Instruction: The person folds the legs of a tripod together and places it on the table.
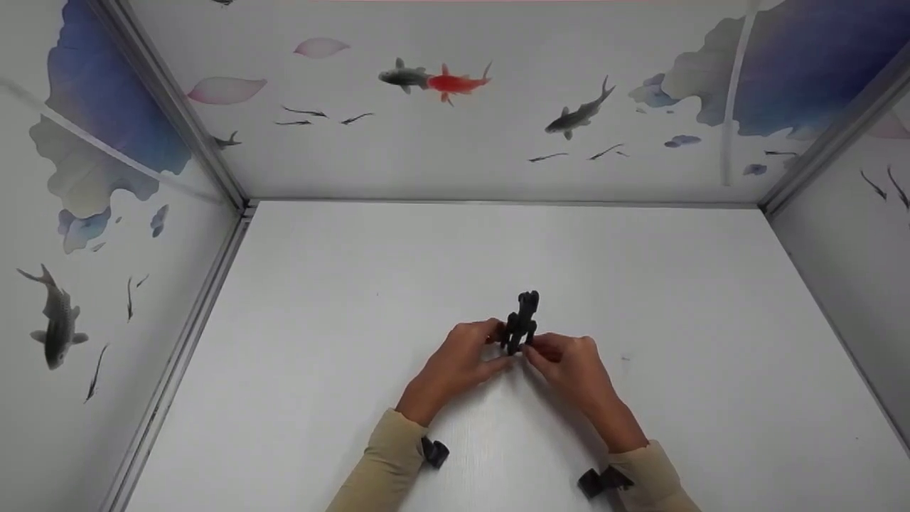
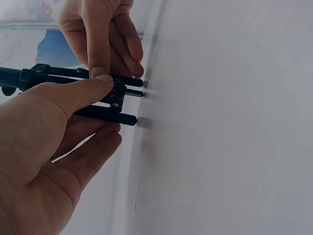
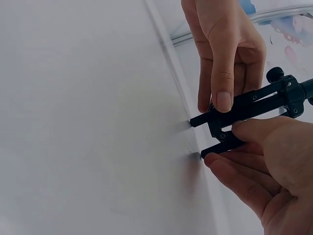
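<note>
A small black mini tripod stands roughly upright between the two hands, its legs close together and nearly parallel. My left hand holds it from the left; in the left wrist view the thumb lies across the legs with the fingers behind. From the right, my right hand pinches a leg low down, its thumb and fingertips near the foot in the right wrist view. A round knob juts from the upper part. The feet are at the white tabletop; whether all of them touch it is hard to tell.
The white table is enclosed by panels printed with fish and lotus leaves, the back panel rising behind it. Metal framing edges the left side. Small black devices sit at the left cuff and the right cuff.
</note>
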Available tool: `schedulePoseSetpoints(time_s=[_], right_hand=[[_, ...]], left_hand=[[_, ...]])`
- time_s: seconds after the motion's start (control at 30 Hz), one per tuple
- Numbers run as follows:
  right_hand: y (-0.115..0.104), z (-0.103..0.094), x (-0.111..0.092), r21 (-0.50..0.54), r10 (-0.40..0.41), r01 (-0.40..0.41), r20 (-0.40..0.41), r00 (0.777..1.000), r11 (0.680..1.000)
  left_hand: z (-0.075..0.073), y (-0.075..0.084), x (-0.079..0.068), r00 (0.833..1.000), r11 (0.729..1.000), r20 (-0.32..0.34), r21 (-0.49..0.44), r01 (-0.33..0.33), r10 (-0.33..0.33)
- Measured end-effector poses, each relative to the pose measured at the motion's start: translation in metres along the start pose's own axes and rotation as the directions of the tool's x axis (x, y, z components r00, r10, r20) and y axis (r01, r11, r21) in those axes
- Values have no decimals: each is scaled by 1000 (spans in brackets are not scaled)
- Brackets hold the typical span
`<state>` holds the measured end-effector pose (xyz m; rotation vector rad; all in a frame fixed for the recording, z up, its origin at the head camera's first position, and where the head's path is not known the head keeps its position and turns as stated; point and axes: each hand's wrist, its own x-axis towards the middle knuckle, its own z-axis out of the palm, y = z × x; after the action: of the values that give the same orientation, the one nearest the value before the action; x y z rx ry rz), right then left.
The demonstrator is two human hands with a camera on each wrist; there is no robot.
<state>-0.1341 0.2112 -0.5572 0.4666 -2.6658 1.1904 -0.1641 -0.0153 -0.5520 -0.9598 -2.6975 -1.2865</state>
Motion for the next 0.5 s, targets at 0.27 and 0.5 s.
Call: schedulePoseSetpoints(time_s=[0.27, 0.5], right_hand=[[-5, 2, 1, -61, -44, 42, -23, 999, 997], [-9, 3, -1, -93, -47, 43, -41, 998, 995]], left_hand=[[-1, 0, 0, 1000, 1000, -9, 23, -22, 22], [0, -1, 0, 1000, 999, -4, 40, -28, 28]])
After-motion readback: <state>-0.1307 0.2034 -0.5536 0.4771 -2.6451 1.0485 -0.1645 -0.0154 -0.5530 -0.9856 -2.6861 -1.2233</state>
